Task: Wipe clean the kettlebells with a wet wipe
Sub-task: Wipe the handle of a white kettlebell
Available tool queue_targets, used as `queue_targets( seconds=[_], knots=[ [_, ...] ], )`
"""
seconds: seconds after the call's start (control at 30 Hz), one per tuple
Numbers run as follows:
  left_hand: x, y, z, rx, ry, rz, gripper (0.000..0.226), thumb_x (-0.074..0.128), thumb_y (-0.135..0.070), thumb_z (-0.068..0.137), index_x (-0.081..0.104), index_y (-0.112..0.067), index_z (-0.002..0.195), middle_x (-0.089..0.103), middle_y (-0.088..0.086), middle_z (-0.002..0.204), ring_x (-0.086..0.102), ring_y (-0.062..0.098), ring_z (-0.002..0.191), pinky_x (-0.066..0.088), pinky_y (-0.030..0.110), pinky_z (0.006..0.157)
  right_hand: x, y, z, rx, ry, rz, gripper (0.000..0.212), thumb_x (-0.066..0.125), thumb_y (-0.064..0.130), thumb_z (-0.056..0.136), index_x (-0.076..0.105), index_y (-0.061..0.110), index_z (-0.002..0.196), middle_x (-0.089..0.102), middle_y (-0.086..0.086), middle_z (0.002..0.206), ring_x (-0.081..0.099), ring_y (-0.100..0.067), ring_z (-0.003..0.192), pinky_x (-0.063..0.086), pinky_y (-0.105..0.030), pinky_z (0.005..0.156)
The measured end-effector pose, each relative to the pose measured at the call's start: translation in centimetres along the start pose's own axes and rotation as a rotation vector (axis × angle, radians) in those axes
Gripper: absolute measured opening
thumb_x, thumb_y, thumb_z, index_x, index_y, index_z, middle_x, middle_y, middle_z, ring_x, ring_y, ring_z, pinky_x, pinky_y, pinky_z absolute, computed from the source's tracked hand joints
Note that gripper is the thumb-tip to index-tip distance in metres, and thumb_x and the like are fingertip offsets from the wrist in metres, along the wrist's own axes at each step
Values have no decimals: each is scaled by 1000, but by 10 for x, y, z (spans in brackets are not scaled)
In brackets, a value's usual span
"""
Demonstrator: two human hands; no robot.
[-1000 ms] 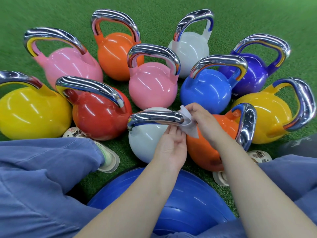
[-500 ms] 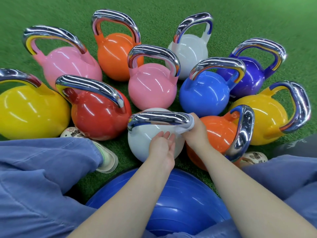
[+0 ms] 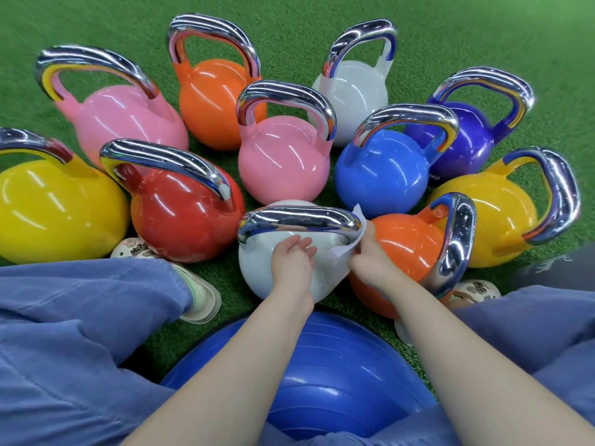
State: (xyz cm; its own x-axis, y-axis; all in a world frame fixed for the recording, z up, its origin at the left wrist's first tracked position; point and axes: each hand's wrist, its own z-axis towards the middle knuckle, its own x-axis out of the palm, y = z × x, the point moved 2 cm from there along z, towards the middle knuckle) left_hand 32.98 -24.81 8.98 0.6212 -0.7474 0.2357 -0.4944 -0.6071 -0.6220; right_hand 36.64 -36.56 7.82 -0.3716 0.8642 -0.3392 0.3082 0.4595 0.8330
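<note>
- Eleven kettlebells stand close together on the turf: two pink, two orange, two yellow, two white, one red, one blue, one purple.
- One wipe, pinched in the right hand fingers, hangs at the right end of the near white kettlebell handle.
- Left hand rests on that bell's body, fingers loosely spread.
- Risks, as I judge: the thin wipe could slip or bunch on the chrome; crowding could leave the bells' sides unwiped.
</note>
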Motion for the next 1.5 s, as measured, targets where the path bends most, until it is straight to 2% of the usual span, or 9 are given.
queue_targets(
  seconds=[0.1, 0.27, 0.5, 0.6, 0.93, 1.07, 1.17, 1.27, 1.5],
  knots=[
    [-4, 0, 2, 319, 37, 523, 42, 34, 12, 85, 55, -6, 116, 57, 10, 115, 55, 15, 92, 38, 15, 77, 8, -1, 4, -121, -169, 125, 40, 54, 1, 86, 50, 25, 117, 58, 2, 104, 53, -8, 94, 45, -32, 88],
    [-9, 11, -2, 825, 61, 1436, 47, 51, 4, 68, 62, -8, 111, 54, 13, 126, 47, 34, 117, 37, 39, 98, 5, -1, 12, -137, -320, -57, 16, 59, 13, 84, 52, 25, 93, 53, 17, 79, 52, 3, 73, 37, -11, 62],
    [-26, 14, 11, 961, 61, 1736, 63, 62, -3, 47, 62, -13, 109, 57, 15, 121, 56, 39, 110, 48, 51, 89, 10, 5, 21, -181, -421, -199, 7, 57, 10, 80, 52, 5, 80, 45, 10, 65, 43, -4, 61, 32, -12, 53],
    [-28, 15, 14, 959, 90, 1769, 62, 56, -8, 50, 61, -13, 112, 55, 16, 124, 55, 40, 110, 49, 50, 88, 5, 14, 19, -219, -387, -149, 12, 67, 15, 79, 58, 16, 88, 52, 17, 71, 50, -1, 68, 35, -4, 59],
    [-24, 10, 15, 997, 71, 1751, 53, 51, -7, 48, 65, -10, 99, 63, 14, 103, 51, 34, 105, 54, 45, 79, 17, 97, 18, -394, 125, -1169, 20, 64, 34, 79, 47, 25, 74, 58, 7, 78, 49, -21, 74, 29, -28, 54],
    [-24, 7, 12, 878, 65, 1830, 64, 74, -10, 36, 70, -16, 100, 68, 11, 99, 64, 32, 90, 54, 38, 76, 21, 118, 31, -118, 566, -941, 29, 69, 19, 76, 52, 34, 58, 52, 10, 58, 50, -3, 44, 39, -17, 42],
    [-19, -5, 0, 841, 144, 1764, 68, 65, -3, 67, 47, -12, 133, 54, 17, 124, 48, 37, 114, 41, 40, 95, 22, 122, 37, 1, 777, -787, 32, 65, 7, 80, 63, 35, 65, 60, 14, 72, 55, 0, 59, 43, -8, 51],
    [-16, -13, 2, 671, 254, 1903, 63, 44, -2, 87, 22, -14, 145, 32, 15, 143, 25, 30, 132, 35, 36, 96, 25, 120, 37, -18, 746, -753, 31, 66, 7, 78, 63, 34, 63, 60, 11, 72, 54, -8, 64, 44, -13, 56],
    [-8, -54, -17, 353, 584, 2046, 35, 49, -10, 92, 53, -11, 126, 55, 9, 124, 52, 27, 113, 43, 36, 96, 12, 84, 28, -423, 138, -885, 27, 65, 21, 71, 55, 28, 95, 59, 4, 98, 55, -20, 92, 44, -32, 73]
  ],
)
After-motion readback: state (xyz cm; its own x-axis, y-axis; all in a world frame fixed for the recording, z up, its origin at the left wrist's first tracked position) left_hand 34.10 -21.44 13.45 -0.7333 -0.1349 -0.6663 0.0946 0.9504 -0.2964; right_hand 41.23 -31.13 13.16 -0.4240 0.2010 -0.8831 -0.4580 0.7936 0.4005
